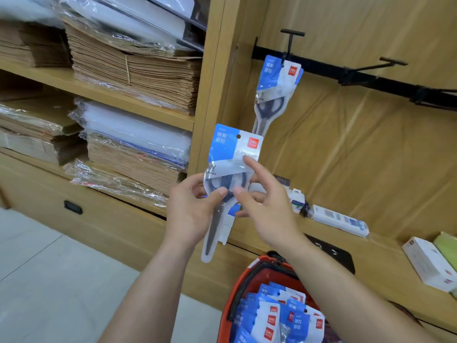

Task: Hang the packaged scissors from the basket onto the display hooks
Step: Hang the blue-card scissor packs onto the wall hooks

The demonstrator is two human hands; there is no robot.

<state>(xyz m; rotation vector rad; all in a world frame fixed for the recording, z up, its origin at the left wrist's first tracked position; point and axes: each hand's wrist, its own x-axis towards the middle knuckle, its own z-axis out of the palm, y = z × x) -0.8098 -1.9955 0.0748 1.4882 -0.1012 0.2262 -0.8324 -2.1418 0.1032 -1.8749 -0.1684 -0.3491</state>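
Observation:
A packaged pair of scissors (pixel 228 154) in a blue-and-white card stands upright between my hands, hang hole at the top. My left hand (pixel 190 214) grips it at the scissor handles, thumb across the front. My right hand (pixel 262 206) pinches the same pack from the right, index finger raised against the card. Another scissors pack (pixel 277 85) hangs on the leftmost black hook (pixel 290 43). An empty hook (pixel 380 64) sticks out from the black rail further right. The red basket (pixel 249 276) below holds several more packs (pixel 277 315).
A wooden post separates the hook panel from shelves of brown paper stacks (pixel 138 68) and plastic-wrapped sheets on the left. A ledge under the panel carries small boxes (pixel 338 220) and a white carton (pixel 430 263). Pale tiled floor lies at the lower left.

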